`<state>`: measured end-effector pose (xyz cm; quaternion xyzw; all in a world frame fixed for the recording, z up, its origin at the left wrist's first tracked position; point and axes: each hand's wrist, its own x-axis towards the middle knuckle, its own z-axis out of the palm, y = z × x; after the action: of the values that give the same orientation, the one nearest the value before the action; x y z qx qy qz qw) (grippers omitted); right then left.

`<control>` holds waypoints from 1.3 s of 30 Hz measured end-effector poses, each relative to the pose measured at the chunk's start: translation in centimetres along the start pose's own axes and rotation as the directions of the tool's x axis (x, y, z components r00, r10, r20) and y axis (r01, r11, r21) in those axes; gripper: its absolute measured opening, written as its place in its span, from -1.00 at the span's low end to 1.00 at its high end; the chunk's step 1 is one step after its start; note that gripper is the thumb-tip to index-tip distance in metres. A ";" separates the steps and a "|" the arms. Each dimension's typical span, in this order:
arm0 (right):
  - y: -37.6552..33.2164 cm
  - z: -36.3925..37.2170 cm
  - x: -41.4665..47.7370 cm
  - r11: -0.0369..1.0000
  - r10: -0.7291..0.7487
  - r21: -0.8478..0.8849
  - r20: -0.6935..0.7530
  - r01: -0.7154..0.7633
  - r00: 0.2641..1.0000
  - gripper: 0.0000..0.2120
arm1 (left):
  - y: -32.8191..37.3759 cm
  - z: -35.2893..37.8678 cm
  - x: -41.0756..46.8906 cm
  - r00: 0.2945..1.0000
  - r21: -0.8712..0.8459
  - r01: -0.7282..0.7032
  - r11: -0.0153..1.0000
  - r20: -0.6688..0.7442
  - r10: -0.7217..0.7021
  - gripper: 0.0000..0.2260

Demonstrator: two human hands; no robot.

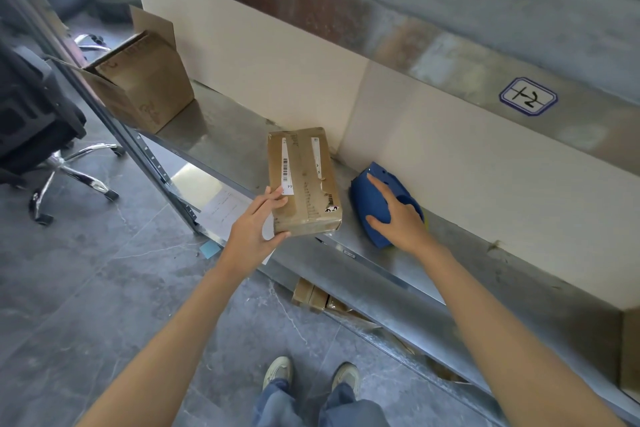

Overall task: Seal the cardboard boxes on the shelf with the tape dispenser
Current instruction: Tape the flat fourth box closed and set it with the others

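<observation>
A small flat cardboard box [303, 180] with white labels and a barcode lies on the metal shelf [221, 135], its near end at the shelf's front edge. My left hand [258, 229] grips the box's near left corner, thumb under the end, fingers on top. To the right of the box, against the back wall, lies the blue tape dispenser [372, 198]. My right hand [398, 215] rests on top of it, fingers spread over its body. A larger open cardboard box [145, 80] stands at the shelf's far left end with flaps up.
An upper shelf [450, 55] with a handwritten label overhangs the work area. A black office chair [45, 135] stands on the floor at left. Paper sheets [225, 211] and cardboard pieces [311, 295] lie below the shelf. My feet are near the shelf's front.
</observation>
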<state>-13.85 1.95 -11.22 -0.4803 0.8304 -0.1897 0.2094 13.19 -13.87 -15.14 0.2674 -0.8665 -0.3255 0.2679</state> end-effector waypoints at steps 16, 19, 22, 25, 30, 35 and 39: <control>-1.1 -3.8 -2.3 0.973 0.030 -0.224 -0.131 -0.059 0.991 -0.17 | -0.3 -0.5 0.0 1.000 -0.018 -0.003 1.000 0.026 0.004 -0.43; -2.7 -4.2 -2.4 0.970 -0.043 -0.241 -0.214 -0.010 0.976 -0.27 | -0.5 -1.0 0.2 0.998 -0.023 0.000 1.000 0.066 0.002 -0.40; -4.8 -3.5 -2.2 0.962 -0.195 -0.229 -0.186 0.150 0.963 -0.35 | -0.4 -1.3 0.5 0.997 -0.015 0.000 1.000 0.079 0.002 -0.40; -6.6 -2.0 -1.1 0.939 -0.316 -0.148 -0.018 0.310 0.949 -0.35 | -0.2 -1.4 0.5 0.998 -0.011 -0.001 1.000 0.067 0.001 -0.41; -6.8 1.1 0.9 0.918 -0.371 -0.108 0.101 0.380 0.923 -0.28 | -0.1 -1.4 0.6 0.999 0.007 -0.004 1.000 0.048 0.004 -0.45; -5.4 2.4 1.6 0.923 -0.386 0.002 0.003 0.386 0.923 -0.40 | -0.7 -1.4 0.6 0.998 0.016 -0.012 1.000 0.062 0.011 -0.47; -5.4 2.6 1.5 0.929 -0.370 0.001 0.003 0.370 0.929 -0.40 | -0.3 -1.2 0.4 0.999 -0.007 -0.012 1.000 0.043 0.013 -0.47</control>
<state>-9.28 -2.19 -10.84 -0.6283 0.7248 -0.2250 0.1713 13.76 -14.81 -14.53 0.2541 -0.8726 -0.3324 0.2520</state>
